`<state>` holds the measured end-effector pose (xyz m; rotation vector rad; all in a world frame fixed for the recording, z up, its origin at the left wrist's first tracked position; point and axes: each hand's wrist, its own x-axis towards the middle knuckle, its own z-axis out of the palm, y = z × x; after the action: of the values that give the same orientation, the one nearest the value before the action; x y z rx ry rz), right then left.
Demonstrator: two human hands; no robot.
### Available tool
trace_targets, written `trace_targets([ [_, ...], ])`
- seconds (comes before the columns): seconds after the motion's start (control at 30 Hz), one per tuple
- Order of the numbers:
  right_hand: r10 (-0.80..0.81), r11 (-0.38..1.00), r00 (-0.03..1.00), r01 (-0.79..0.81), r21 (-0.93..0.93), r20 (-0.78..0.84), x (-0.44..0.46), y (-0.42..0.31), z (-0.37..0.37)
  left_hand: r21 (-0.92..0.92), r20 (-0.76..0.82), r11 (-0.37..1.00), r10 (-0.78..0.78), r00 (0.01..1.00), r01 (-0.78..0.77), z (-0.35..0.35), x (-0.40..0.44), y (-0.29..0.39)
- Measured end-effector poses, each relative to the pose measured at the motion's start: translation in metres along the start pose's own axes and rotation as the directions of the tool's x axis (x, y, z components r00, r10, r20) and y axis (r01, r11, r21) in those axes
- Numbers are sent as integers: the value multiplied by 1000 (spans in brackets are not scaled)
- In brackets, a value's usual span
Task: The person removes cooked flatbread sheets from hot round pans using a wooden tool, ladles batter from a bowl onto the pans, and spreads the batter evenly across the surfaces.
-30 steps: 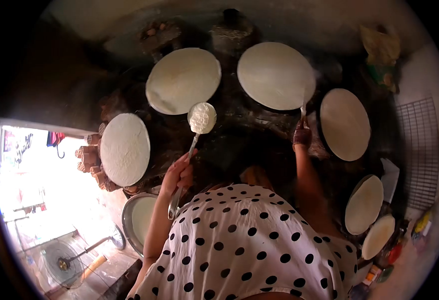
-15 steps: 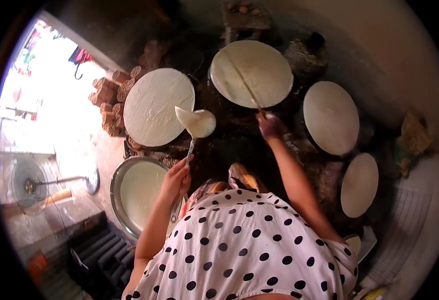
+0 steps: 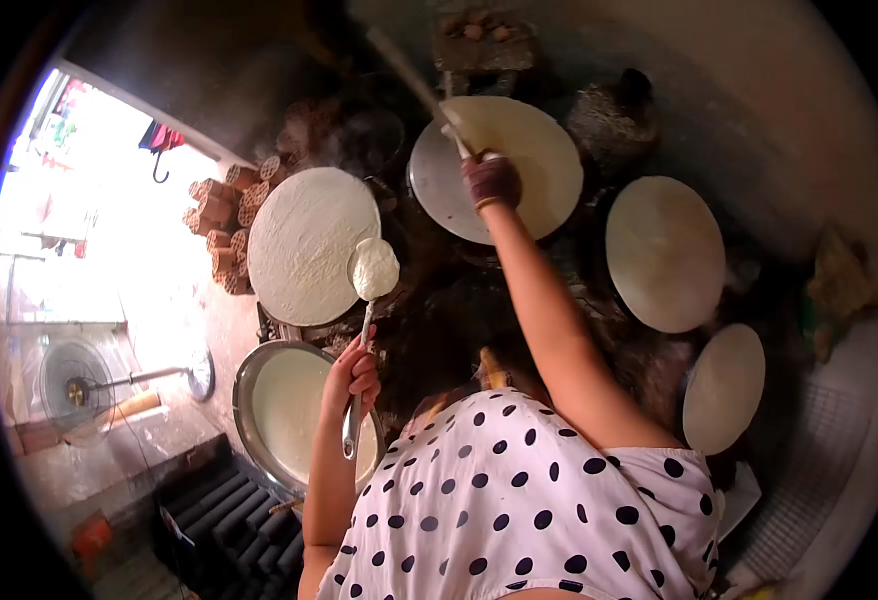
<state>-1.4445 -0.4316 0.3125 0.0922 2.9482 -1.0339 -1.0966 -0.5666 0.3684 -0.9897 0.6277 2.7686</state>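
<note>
- Far round (image 3: 544, 170), largest in view: its left part looks greyer and barer than its pale right part, so this one seems half finished.
- Left round (image 3: 309, 245): coated to the edge in rough white batter; spreading here looks done.
- Steel basin (image 3: 247, 412): just nearer than the left round, with a broad pool of batter left to use.
- Right round (image 3: 665, 255): pale and smooth, seemingly covered.
- Lower right round (image 3: 725, 390): likewise pale, apart from both hands.
- Stick (image 3: 412, 85): gripped in the gloved right hand (image 3: 492, 180), slanting past the far round's edge; contact cannot be told.
- Ladle (image 3: 368, 318): fingers of the left hand (image 3: 354, 378) wrapped around its handle, batter filling its bowl beside the left round.
</note>
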Motion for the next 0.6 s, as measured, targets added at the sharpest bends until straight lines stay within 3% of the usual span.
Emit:
trace_targets([
  [0.1, 60, 946, 968, 22, 323, -243, 38, 84, -76, -27, 157, 1000, 13, 988, -9, 12, -10, -2],
  [0.13, 79, 890, 948, 71, 450, -307, 37, 110, -119, 101, 216, 990, 74, 974, -98, 26, -26, -8],
  [0.17, 171, 960, 887, -53, 274, -428, 23, 131, -174, 134, 249, 989, 28, 968, -64, 38, -40, -15],
  [0.2, 208, 923, 821, 15, 384, -532, 7, 161, -215, 418, 251, 884, 109, 962, -209, 49, -47, -21],
  [0.23, 253, 926, 771, -18, 377, -585, -3, 196, -253, 648, 303, 682, 178, 936, -339, 56, -44, -29],
  [0.3, 620, 645, 635, -77, 760, -461, -42, 279, -336, 734, 378, 594, 45, 925, -328, 71, -14, -51],
  [0.37, 717, 535, 544, -29, 844, -436, -140, 299, -417, 710, 287, 698, -163, 944, -95, 88, 21, -79],
  [0.4, 680, 631, 485, -4, 776, -550, -192, 340, -445, 658, 298, 752, -316, 901, 46, 77, 51, -100],
  [0.43, 706, 564, 402, 179, 806, -583, -242, 372, -470, 617, 259, 773, -375, 890, 146, 79, 56, -126],
  [0.5, 722, 584, 230, 301, 754, -652, -358, 429, -516, 631, 394, 742, -560, 729, 229, 72, 59, -175],
  [0.53, 772, 580, 145, 238, 780, -618, -420, 449, -532, 674, 377, 693, -620, 688, 256, 70, 53, -196],
  [0.57, 717, 690, 109, 30, 723, -689, -477, 484, -550, 637, 348, 681, -672, 654, 361, 73, 46, -204],
  [0.6, 483, 872, 113, -156, 464, -869, -558, 513, -574, 591, 332, 665, -716, 614, 457, 89, 18, -215],
])
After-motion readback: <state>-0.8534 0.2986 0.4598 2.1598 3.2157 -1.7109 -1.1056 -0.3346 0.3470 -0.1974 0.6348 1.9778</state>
